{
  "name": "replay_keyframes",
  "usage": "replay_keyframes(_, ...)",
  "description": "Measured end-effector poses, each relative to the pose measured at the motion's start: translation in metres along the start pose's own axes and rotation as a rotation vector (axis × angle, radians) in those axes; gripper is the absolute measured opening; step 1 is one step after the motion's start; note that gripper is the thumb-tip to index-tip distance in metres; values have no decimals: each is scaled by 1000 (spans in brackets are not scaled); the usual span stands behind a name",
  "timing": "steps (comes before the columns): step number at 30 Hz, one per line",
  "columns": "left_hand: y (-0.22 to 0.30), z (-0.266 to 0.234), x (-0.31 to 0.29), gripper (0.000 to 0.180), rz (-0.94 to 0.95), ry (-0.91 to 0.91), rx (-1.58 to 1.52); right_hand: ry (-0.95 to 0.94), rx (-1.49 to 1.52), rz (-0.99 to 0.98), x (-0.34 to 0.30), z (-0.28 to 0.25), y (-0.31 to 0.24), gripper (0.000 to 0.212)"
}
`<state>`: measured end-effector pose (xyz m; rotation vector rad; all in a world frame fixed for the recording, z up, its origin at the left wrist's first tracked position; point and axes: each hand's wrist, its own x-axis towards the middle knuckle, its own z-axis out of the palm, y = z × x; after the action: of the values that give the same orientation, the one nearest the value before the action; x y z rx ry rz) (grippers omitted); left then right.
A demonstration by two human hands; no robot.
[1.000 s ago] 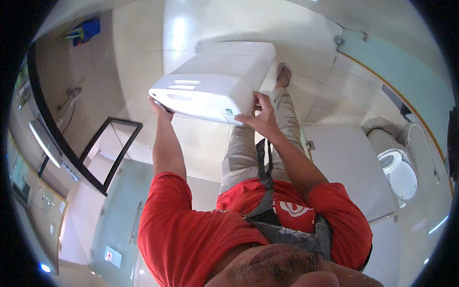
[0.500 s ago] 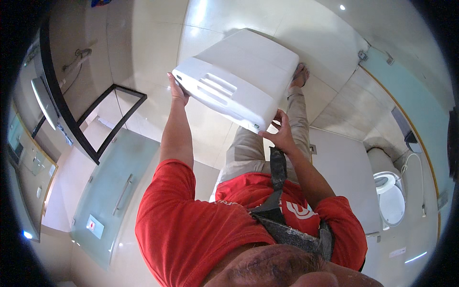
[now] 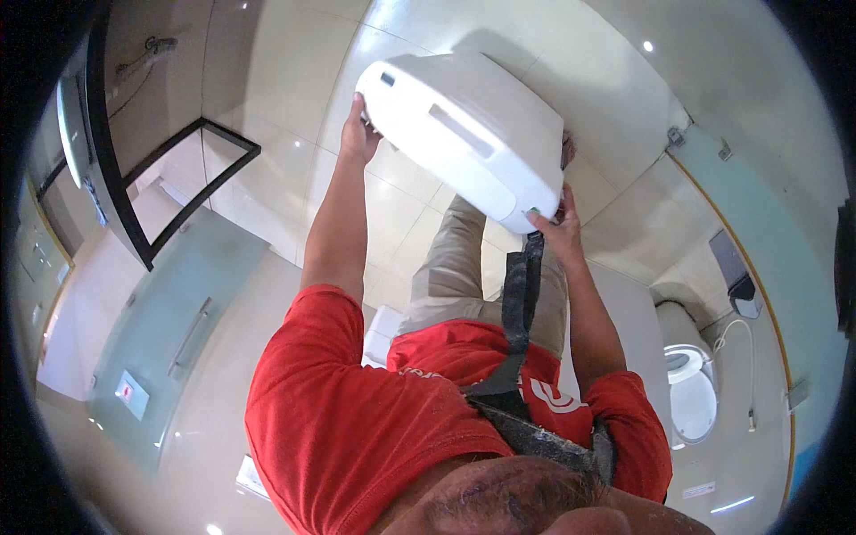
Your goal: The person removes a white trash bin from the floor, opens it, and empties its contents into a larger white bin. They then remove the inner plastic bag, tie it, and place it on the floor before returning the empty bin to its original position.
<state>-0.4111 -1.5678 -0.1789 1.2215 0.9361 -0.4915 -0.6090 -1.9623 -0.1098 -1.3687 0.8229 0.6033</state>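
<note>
In front of me I hold a large white plastic case point(image 3: 473, 147) with rounded corners, tilted so that its narrow side with a long recessed slot faces me. My left hand point(image 3: 358, 135) grips its far left corner, beside a small dark inset; part of the fingers is hidden beneath the case. At its near right corner my right hand point(image 3: 560, 230) is closed, the thumb beside a small green spot and the fingers round the edge. What lies inside or behind the case cannot be seen.
Light floor tiles point(image 3: 392, 227) lie beneath the case. To the left stand a black frame point(image 3: 201, 192) and a frosted glass door point(image 3: 156, 330) with a long handle. A white toilet point(image 3: 694, 406) is at the right, near a hose on the wall. A dark strap point(image 3: 517, 303) hangs from my chest.
The case has tipped, its slotted side now turned more toward me and its broad top less visible. My left hand has moved up and right, my right hand slightly right and up.
</note>
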Motion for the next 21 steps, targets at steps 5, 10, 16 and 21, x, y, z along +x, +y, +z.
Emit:
replay_keyframes(5, 23, 45, 7, 82, 1, -39, 144, -28, 280, -9, 27, -33, -6, 85)
replay_keyframes(10, 35, 71, 5, 87, -22, -60, 226, 58, 346, 109, 38, -53, 5, 76)
replay_keyframes(16, 44, 80, 20, 93, 43, -84, 293, 70, 441, 58, 43, -48, -4, 76)
replay_keyframes(21, 52, 98, 26, 97, 32, -129, 342, 105, 528, 110, 38, -43, -4, 76)
